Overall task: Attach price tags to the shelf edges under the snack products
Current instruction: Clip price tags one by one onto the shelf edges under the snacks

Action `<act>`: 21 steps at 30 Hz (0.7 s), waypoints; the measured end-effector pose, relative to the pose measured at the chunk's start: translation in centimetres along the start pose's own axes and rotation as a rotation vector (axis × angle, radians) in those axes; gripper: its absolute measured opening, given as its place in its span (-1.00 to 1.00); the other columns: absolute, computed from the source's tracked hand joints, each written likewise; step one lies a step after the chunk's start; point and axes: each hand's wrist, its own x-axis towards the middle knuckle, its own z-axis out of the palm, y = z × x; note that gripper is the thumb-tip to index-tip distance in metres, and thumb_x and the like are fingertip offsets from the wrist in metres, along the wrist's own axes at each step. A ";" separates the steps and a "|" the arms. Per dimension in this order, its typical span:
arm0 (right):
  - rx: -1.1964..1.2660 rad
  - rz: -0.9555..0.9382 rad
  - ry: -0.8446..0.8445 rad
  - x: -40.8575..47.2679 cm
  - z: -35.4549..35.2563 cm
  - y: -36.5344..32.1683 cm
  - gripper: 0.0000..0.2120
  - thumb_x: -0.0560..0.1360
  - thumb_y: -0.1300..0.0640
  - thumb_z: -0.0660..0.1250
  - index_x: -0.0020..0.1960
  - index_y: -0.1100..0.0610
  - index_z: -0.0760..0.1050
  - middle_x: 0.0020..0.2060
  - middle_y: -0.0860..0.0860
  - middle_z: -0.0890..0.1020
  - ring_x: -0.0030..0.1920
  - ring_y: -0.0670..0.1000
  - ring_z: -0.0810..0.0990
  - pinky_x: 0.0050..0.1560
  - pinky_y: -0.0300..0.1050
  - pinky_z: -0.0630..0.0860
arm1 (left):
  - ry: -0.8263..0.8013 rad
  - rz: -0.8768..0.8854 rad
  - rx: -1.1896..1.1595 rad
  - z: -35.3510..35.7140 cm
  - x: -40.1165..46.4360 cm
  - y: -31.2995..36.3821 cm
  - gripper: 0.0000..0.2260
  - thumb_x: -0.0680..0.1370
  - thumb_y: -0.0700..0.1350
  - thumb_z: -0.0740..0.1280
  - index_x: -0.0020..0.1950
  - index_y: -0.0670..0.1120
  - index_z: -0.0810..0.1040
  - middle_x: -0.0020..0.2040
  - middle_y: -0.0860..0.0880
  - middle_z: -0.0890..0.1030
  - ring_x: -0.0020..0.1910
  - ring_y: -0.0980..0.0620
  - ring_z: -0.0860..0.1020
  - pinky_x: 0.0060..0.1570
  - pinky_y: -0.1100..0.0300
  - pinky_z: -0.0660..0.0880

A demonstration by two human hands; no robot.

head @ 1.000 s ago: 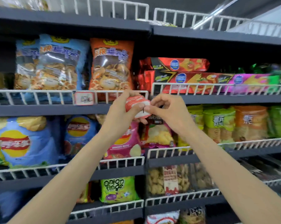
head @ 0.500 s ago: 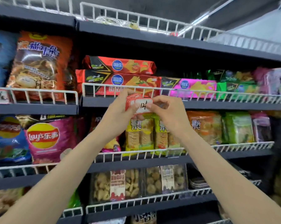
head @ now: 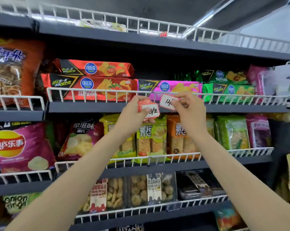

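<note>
Now the two hands have parted: one price tag point(head: 167, 102) has come off the stack of tags point(head: 148, 108) and sits just right of it, pinched by the right hand point(head: 189, 108) against the wire rail point(head: 97, 90) under the pink snack pack point(head: 170, 87). Left hand point(head: 134, 112) grips the stack, just below the shelf edge point(head: 91, 106). Looks like the sticking step; next, I'd judge, press that tag flat onto the rail or edge.
</note>
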 end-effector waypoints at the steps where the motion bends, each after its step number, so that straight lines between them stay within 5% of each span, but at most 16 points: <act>1: -0.008 -0.017 0.007 0.6 -0.4 0.4 -0.93 0.52 0.18 0.32 -0.04 0.03 0.48 -0.19 -0.05 0.59 -0.18 -0.13 0.55 -0.13 -0.25 0.48 | 0.013 -0.015 0.011 1.1 0.5 0.1 -0.75 0.61 -0.21 0.18 0.29 -0.04 0.35 0.08 -0.01 0.56 -0.27 0.08 0.64 -0.27 0.34 0.56; 3: -0.028 -0.059 0.001 1.8 -1.2 1.1 -0.95 0.53 0.21 0.29 -0.02 0.10 0.50 -0.17 -0.08 0.55 -0.19 -0.20 0.50 -0.23 -0.43 0.44 | 0.045 -0.035 0.047 2.8 1.2 0.2 -0.66 0.61 -0.22 0.18 0.38 -0.05 0.29 0.13 -0.05 0.55 -0.23 0.04 0.65 -0.12 0.17 0.60; 5: -0.008 -0.086 -0.023 2.8 -1.9 1.6 -0.95 0.54 0.24 0.28 -0.02 0.13 0.50 -0.15 -0.06 0.54 -0.19 -0.18 0.49 -0.29 -0.49 0.42 | 0.081 -0.059 0.060 3.9 1.8 0.2 -0.58 0.60 -0.23 0.20 0.45 -0.08 0.21 0.07 -0.02 0.56 -0.24 0.05 0.65 -0.15 0.27 0.59; 7: 0.024 -0.094 -0.053 3.5 -2.4 2.1 -0.93 0.54 0.23 0.27 -0.06 0.08 0.45 -0.16 -0.03 0.55 -0.20 -0.16 0.52 -0.28 -0.34 0.52 | 0.080 -0.087 0.063 4.5 2.0 0.3 -0.54 0.59 -0.23 0.22 0.47 -0.09 0.17 -0.05 0.05 0.55 -0.29 0.10 0.63 -0.30 0.46 0.52; 10: 0.069 -0.102 -0.128 4.2 -2.4 2.6 -0.95 0.55 0.25 0.25 -0.06 0.14 0.46 -0.19 0.01 0.56 -0.26 -0.16 0.54 -0.38 -0.27 0.57 | 0.067 -0.107 0.037 4.8 2.2 0.3 -0.49 0.59 -0.23 0.23 0.50 -0.08 0.13 0.05 -0.06 0.57 -0.34 0.13 0.63 -0.21 0.39 0.56; 13: 0.072 -0.142 -0.156 4.7 -2.3 2.8 -0.91 0.54 0.26 0.24 -0.02 0.23 0.52 -0.24 0.00 0.57 -0.24 -0.09 0.55 -0.20 -0.14 0.57 | 0.072 -0.114 -0.023 5.0 2.5 0.2 -0.46 0.58 -0.26 0.23 0.52 -0.07 0.11 0.05 -0.13 0.59 -0.35 0.11 0.63 -0.19 0.27 0.60; 17: 0.068 -0.179 -0.134 5.3 -2.3 2.7 -0.91 0.54 0.25 0.24 -0.04 0.20 0.53 -0.26 -0.01 0.58 -0.20 -0.06 0.57 -0.22 -0.40 0.43 | 0.083 -0.113 -0.045 5.6 3.0 0.0 -0.40 0.58 -0.26 0.23 0.54 -0.05 0.02 0.01 -0.13 0.61 -0.32 0.08 0.64 -0.28 0.31 0.56; 21: 0.051 -0.251 -0.136 5.7 -2.0 2.7 -0.89 0.54 0.24 0.25 -0.05 0.21 0.55 -0.27 -0.02 0.58 -0.19 -0.04 0.59 -0.12 -0.24 0.51 | 0.096 -0.096 -0.050 5.7 3.1 -0.4 -0.43 0.58 -0.27 0.23 0.53 -0.03 0.07 -0.03 -0.04 0.60 -0.33 0.08 0.65 -0.22 0.28 0.59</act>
